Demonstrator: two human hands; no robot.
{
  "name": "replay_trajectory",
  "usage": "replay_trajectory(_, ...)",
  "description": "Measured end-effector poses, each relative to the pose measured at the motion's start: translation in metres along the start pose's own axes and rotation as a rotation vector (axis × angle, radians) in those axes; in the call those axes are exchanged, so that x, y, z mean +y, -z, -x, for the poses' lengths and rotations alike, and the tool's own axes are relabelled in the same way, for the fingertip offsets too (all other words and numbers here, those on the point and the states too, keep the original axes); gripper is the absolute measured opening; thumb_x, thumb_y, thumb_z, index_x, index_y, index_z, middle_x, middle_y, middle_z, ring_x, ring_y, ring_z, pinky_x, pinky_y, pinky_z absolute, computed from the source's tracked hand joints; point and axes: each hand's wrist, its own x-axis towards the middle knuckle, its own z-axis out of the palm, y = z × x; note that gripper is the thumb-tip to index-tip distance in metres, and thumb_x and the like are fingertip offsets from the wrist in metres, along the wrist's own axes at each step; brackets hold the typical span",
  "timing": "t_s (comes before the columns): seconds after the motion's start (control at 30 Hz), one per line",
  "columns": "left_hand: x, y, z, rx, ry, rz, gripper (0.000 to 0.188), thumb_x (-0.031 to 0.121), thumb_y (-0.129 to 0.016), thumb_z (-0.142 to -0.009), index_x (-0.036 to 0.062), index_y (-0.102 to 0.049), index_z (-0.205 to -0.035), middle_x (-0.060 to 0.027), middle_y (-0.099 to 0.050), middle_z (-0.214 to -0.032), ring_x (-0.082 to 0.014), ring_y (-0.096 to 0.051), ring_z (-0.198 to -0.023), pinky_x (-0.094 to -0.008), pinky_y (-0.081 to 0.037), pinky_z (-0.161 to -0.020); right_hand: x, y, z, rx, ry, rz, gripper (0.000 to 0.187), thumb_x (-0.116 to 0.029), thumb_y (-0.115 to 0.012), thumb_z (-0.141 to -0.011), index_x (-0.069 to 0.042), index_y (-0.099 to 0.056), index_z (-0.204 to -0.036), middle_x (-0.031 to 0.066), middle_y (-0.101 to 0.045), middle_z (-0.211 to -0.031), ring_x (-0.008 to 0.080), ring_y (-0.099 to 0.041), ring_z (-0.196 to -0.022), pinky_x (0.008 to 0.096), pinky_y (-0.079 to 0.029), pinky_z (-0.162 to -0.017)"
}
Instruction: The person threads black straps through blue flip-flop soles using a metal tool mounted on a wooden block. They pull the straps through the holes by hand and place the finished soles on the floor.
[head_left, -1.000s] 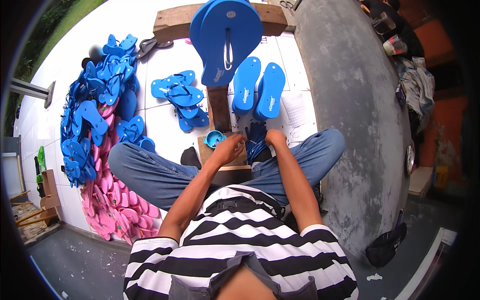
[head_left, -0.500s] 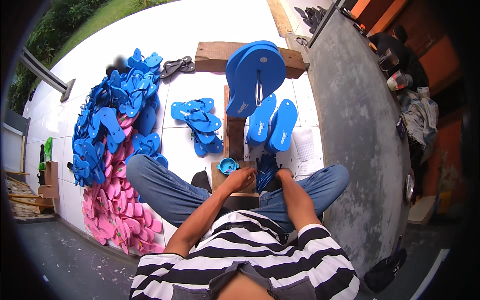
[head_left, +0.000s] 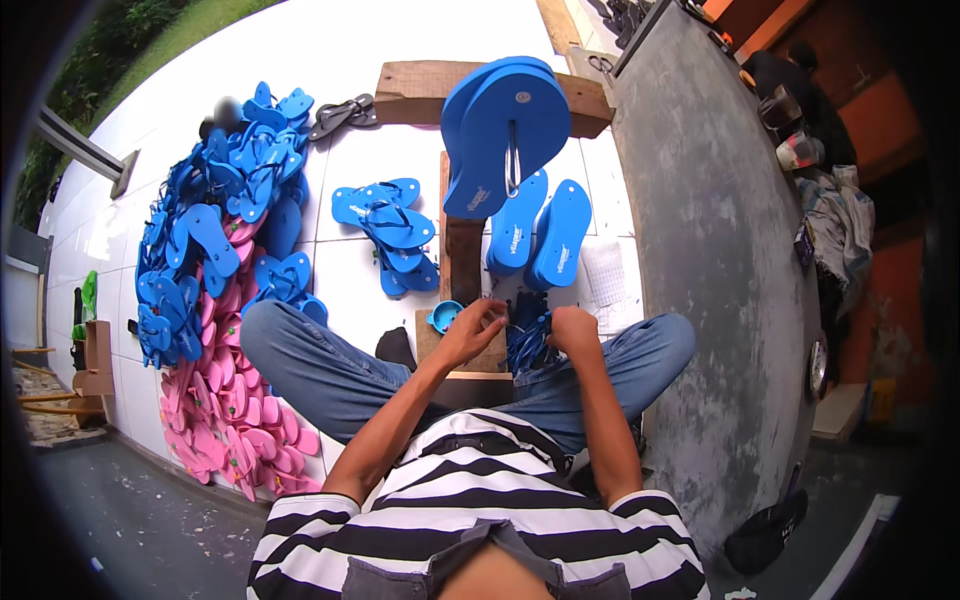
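Observation:
My left hand (head_left: 474, 330) hovers over the wooden block (head_left: 462, 358), beside a small blue cup (head_left: 446, 317). Its fingers curve with a gap between them, and I see nothing held there. Closed into a fist, my right hand (head_left: 573, 329) is at the right edge of a bunch of dark blue straps (head_left: 526, 338); what its fingers hold, if anything, is hidden. Ahead, a stack of blue flip-flop soles (head_left: 508, 135) sits raised on a wooden stand (head_left: 463, 245), with a pale metal loop (head_left: 513, 160) at its middle. Two piles of blue soles (head_left: 557, 240) lie nearer my right hand.
Strapped blue flip-flops (head_left: 395, 228) lie left of the stand. Farther left spreads a heap of blue flip-flops (head_left: 208, 236) and pink ones (head_left: 235, 420). A wooden beam (head_left: 415, 92) crosses ahead. A grey ledge (head_left: 715, 280) runs along the right; a person (head_left: 815, 110) is beyond it.
My right hand has lifted away from the strap bunch's lower side and closed into a fist. My left hand has moved slightly, its fingers now more apart. The view has shifted a little.

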Motion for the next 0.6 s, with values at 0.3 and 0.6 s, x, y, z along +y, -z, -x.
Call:
replay_trajectory(0.3, 0.103, 0.044, 0.002, -0.036, 0.125, 0.182, 0.035, 0.022, -0.067, -0.095, -0.0006, -0.056, -0.12, -0.0087, -0.07, -0.094, -0.0077, -0.062, -0.085, -0.0241, -0.049, -0.072, -0.04, 0.093, 0.048, 0.033, 0.426, -1.265, 0.035, -0.025, -0.075, -0.086, 0.001, -0.061, -0.105, 0.0071, -0.069, -0.08, 0.0128, -0.064, -0.071, 0.0292, -0.051, -0.062)
replay_trajectory(0.6, 0.15, 0.107, 0.022, -0.19, -0.027, -0.012, 0.021, 0.017, -0.066, -0.095, 0.002, -0.053, -0.101, -0.0089, -0.072, -0.086, -0.0153, -0.07, -0.079, -0.0292, -0.054, -0.07, -0.047, 0.124, 0.068, -0.154, 0.578, -1.249, 0.026, -0.023, -0.07, -0.092, -0.002, -0.064, -0.106, 0.0019, -0.067, -0.081, 0.0078, -0.057, -0.069, 0.0246, -0.047, -0.062)
